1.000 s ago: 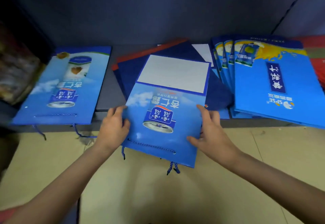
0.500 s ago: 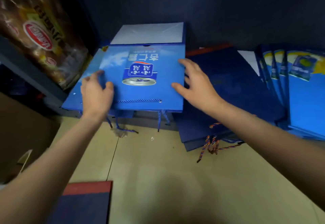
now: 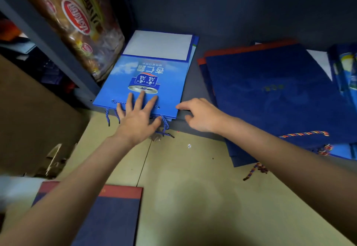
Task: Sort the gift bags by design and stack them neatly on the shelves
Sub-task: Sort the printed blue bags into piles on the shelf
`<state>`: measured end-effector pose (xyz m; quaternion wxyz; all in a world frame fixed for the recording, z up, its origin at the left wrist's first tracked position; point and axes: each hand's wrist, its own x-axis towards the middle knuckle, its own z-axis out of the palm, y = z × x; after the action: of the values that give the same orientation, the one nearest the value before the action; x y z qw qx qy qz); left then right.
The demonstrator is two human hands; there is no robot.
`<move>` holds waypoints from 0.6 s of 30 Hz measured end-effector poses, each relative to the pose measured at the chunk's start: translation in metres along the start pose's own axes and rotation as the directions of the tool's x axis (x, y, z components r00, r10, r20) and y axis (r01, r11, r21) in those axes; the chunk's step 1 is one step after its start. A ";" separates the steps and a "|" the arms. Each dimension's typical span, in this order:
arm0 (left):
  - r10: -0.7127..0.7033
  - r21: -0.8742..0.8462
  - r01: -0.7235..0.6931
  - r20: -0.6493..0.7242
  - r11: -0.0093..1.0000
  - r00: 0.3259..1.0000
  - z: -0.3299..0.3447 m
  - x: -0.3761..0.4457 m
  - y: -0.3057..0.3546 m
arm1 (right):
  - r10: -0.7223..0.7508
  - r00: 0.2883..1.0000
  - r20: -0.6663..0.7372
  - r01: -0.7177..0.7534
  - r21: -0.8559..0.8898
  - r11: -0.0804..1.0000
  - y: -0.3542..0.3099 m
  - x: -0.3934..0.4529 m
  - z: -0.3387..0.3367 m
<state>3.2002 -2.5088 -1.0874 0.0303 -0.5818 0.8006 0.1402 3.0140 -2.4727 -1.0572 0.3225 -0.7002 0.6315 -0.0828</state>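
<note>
— How are the hands placed?
— The left hand (image 3: 138, 117) is laid flat, fingers spread, on the near end of the light blue gift bag (image 3: 146, 83), the fingertips reaching the printed can. The right hand (image 3: 201, 115) is held just beside the bag's near right corner, its forefinger put out to that corner and the other fingers loosely curled; nothing is gripped by it.

— Where is the bag lying?
— It is laid flat on the grey shelf (image 3: 193, 91), at the left end, on top of a like bag whose edges are seen at the right and near sides. The near edges are nearly squared. Its white flap is turned toward the back wall, and the cord handles (image 3: 164, 124) are hung over the shelf's front edge.

— What room is left around it?
— A strip of bare shelf is kept between it and the dark blue bags (image 3: 270, 91) to the right, which jut past the front edge. On the left it is hemmed by the shelf upright (image 3: 58, 48) and a packet of snacks (image 3: 77, 17). Another dark bag with a red band (image 3: 108, 216) is seen on the floor below.
</note>
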 end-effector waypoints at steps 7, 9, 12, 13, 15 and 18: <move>-0.005 -0.048 0.004 -0.015 0.999 1.000 -0.004 0.008 -0.021 | -0.070 0.993 0.100 0.073 -0.029 0.997 0.012 -0.013 -0.004; -0.012 -0.044 0.011 -0.022 0.999 1.000 -0.008 0.009 -0.019 | -0.073 0.997 0.016 0.073 -0.021 0.997 0.019 -0.022 -0.012; 0.023 -0.045 -0.030 -0.133 0.999 0.991 -0.012 0.005 0.002 | -0.021 0.987 -0.162 0.031 0.058 0.998 0.042 -0.034 -0.034; 0.070 -0.057 -0.080 -0.172 0.995 0.983 -0.012 0.002 0.014 | 0.009 0.978 -0.208 0.009 0.088 0.996 0.053 -0.039 -0.042; 0.156 -0.144 -0.187 -0.204 0.972 0.967 -0.010 -0.008 0.045 | 0.088 0.956 -0.279 -0.056 0.120 0.991 0.080 -0.053 -0.062; 0.249 -0.308 -0.279 -0.132 0.910 0.959 0.002 -0.023 0.100 | 0.310 0.878 -0.364 -0.312 0.054 0.948 0.129 -0.081 -0.095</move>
<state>3.1132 -2.4586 -1.0652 -0.1207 -0.4710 0.8385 0.2461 2.8421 -2.4288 -1.0315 0.2052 -0.5627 0.7851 -0.1577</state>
